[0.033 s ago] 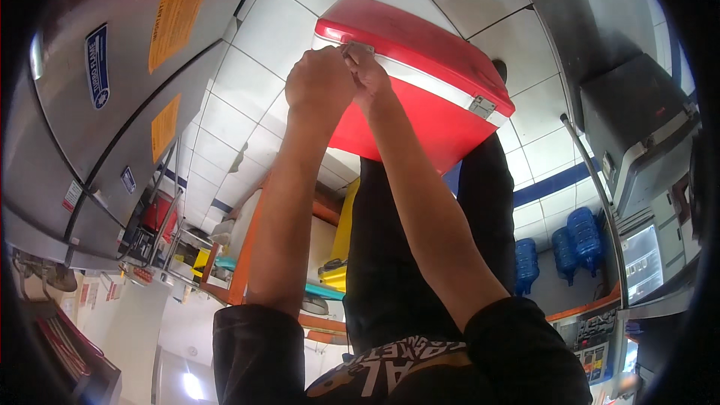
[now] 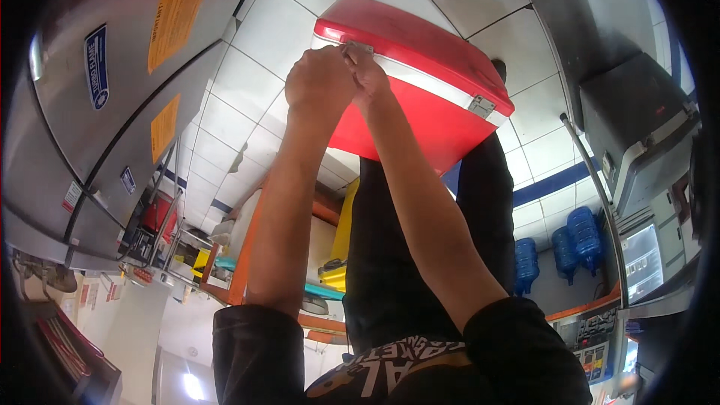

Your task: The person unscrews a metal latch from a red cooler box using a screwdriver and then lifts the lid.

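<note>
Next to nothing moved since the earlier frame: still keeping both hands together at 12 o'clock, over the near left end of the red cooler [image 2: 424, 124]. Curling the left hand [image 2: 321, 79] into a fist, knuckles up, just beside the right. Cannot tell from this view whether pinching anything within it, with its fingertips hidden. Bending the right hand's fingers [image 2: 357, 60] in at the left metal latch [image 2: 367, 48], seemingly touching it; cannot tell there either whether pressed together or pinching the metal. Leaving the right metal latch [image 2: 481, 106] untouched at 2 o'clock.

Viewing the cooler tilted from 12 to 2 o'clock, lid [image 2: 405, 22] down, with a white band [image 2: 420, 73] between lid and red body. Standing over white floor tiles [image 2: 289, 0], in black trousers [image 2: 386, 255] and black sleeves [image 2: 259, 341], forearms coming up from 5 and 7 o'clock.

Seeing also grey steel doors [image 2: 124, 22] at 9 to 10 o'clock, with an orange notice [image 2: 180, 11] at half past 10; a dark grey box [image 2: 626, 101] between 2 and 3; blue water jugs [image 2: 583, 232] between 3 and 4.
</note>
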Available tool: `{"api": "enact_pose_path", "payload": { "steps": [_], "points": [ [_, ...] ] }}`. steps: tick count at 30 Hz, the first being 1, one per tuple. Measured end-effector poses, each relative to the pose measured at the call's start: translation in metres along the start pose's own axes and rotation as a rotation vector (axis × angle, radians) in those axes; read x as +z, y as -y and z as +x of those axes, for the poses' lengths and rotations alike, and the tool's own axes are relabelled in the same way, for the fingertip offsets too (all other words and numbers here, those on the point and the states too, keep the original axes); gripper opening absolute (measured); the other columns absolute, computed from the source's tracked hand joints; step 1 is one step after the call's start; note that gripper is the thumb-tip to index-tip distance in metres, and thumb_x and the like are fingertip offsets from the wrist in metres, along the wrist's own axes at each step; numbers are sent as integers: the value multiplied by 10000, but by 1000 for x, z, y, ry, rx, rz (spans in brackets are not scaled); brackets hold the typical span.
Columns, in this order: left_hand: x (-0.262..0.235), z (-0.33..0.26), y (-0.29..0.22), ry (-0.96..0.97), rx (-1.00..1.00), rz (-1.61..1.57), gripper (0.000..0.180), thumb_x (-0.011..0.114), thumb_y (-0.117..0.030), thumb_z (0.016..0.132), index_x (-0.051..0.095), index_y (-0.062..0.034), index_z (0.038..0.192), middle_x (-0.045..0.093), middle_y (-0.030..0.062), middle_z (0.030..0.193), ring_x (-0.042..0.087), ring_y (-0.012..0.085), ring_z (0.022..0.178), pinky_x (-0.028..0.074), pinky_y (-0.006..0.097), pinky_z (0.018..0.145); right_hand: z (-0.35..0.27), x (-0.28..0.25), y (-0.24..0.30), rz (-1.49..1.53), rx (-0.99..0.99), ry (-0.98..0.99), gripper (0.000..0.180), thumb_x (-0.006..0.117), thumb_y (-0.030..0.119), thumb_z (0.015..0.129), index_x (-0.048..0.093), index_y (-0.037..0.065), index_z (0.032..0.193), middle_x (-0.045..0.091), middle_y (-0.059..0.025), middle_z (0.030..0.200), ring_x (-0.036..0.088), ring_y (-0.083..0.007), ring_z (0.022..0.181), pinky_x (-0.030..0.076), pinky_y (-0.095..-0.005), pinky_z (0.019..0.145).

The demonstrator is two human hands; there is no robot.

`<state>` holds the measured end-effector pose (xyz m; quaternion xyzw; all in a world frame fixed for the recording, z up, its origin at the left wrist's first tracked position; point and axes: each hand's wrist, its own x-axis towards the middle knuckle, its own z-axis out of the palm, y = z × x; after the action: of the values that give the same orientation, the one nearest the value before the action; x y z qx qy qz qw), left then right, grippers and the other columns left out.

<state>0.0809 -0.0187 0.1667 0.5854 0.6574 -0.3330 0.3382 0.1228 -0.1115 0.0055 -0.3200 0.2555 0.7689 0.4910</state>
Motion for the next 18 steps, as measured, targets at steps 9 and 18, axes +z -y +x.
{"api": "enact_pose_path", "payload": {
  "steps": [9,18],
  "points": [
    [1,-5,1,-96,164,53,243,645,-181,831,701,-2,987,709,215,887,704,368,899,585,428,781,-6,21,-20,291,18,59,238,535,221,1030,609,18,931,611,-73,816,592,-184,713,505,-346,636],
    [21,-25,23,-355,67,-479,335,630,-303,934,643,31,911,677,232,832,666,345,626,524,385,594,-5,46,-7,283,-12,-334,253,551,218,1022,609,-18,950,603,-86,803,590,-171,701,509,-319,611]
  ]
}}
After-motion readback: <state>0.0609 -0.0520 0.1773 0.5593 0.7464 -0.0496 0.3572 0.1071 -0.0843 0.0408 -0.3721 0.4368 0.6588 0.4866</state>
